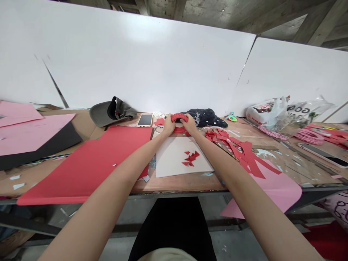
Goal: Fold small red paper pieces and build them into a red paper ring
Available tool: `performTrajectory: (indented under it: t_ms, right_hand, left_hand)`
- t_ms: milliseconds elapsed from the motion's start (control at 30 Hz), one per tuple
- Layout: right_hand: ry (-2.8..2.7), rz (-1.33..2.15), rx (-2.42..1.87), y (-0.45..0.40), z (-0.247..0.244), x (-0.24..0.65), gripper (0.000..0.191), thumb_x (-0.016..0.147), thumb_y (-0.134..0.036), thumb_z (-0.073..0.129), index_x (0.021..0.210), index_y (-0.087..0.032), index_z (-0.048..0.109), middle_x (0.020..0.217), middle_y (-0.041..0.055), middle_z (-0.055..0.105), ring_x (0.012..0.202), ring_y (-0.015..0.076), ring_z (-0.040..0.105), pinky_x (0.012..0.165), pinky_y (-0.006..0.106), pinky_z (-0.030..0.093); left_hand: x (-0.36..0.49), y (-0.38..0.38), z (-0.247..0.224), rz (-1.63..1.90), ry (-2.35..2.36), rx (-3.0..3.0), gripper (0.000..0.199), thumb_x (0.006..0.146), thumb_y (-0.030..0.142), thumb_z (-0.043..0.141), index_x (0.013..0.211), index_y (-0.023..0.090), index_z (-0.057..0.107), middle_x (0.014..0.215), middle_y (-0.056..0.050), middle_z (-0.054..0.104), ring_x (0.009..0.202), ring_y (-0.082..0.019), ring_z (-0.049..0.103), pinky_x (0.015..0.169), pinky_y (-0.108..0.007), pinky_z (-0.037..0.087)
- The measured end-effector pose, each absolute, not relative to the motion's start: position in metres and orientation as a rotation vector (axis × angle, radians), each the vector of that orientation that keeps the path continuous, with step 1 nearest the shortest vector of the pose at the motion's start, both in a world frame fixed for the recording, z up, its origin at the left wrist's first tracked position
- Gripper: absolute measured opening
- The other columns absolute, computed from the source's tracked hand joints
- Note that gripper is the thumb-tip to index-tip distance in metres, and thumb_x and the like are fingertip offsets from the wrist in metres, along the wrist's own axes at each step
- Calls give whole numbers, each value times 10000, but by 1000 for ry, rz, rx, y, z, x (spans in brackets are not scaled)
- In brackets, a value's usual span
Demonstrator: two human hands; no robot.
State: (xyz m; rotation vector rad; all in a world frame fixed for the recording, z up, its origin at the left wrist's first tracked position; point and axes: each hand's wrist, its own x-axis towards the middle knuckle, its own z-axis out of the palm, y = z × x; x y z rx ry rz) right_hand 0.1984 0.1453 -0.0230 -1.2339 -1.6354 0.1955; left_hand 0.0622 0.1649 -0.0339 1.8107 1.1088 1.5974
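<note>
My left hand (169, 125) and my right hand (189, 124) both grip a red folded-paper ring (179, 117) at its top, near the far table edge. Its lower curve (178, 129) shows below my fingers, and my hands hide part of it. Just below my hands lies a white board (174, 157) with several small red paper triangles (191, 158) on it. Red paper strips (239, 146) lie to the right of my right forearm, and a large red sheet (87, 163) lies to the left of my left forearm.
On the wooden table stand a smartphone (145, 120), a grey cap (111, 112), a dark cloth bundle (206, 117) and plastic bags (285, 114). Pink and black sheets (32, 130) lie left, a pink sheet (274, 190) overhangs the front edge, and a white wall (136, 54) backs the table.
</note>
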Motion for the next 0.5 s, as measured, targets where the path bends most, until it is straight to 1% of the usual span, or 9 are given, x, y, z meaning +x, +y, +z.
performTrajectory:
  t_ms: [100, 233, 300, 367, 500]
  right_hand:
    - [-1639, 169, -1301, 141, -18, 202, 105, 766, -261, 538, 839, -204, 489, 878, 44, 633, 843, 208, 579, 818, 328, 442]
    - [-1738, -44, -1580, 131, -10, 211, 201, 799, -395, 581, 848, -208, 523, 931, 75, 655, 869, 248, 600, 805, 368, 448]
    - [-1804, -124, -1644, 127, -8, 216, 245, 820, -443, 575, 871, -206, 539, 952, 95, 663, 890, 268, 606, 800, 375, 451]
    - [-1843, -103, -1611, 126, -9, 219, 251, 833, -438, 571, 899, -197, 550, 941, 108, 668, 887, 274, 609, 801, 374, 450]
    - [-1872, 58, -1394, 132, -16, 220, 168, 840, -316, 542, 943, -183, 551, 945, 98, 671, 886, 250, 605, 823, 354, 445]
  left_hand:
    - [62, 166, -35, 1596, 1104, 1822, 260, 702, -47, 478, 723, 203, 408, 721, 4, 515, 712, -162, 484, 746, -297, 423]
    - [62, 166, -35, 1591, 1102, 1831, 262, 696, -52, 468, 741, 201, 418, 748, -4, 530, 740, -170, 497, 750, -303, 420]
    - [62, 166, -35, 1587, 1102, 1832, 260, 695, -51, 465, 743, 200, 418, 756, -8, 532, 740, -171, 496, 744, -306, 418]
    - [62, 166, -35, 1583, 1102, 1829, 257, 699, -49, 460, 745, 200, 419, 762, -12, 534, 737, -172, 495, 734, -308, 416]
    - [62, 165, -34, 1575, 1096, 1823, 258, 704, -51, 455, 748, 201, 423, 765, -12, 541, 737, -170, 502, 725, -301, 414]
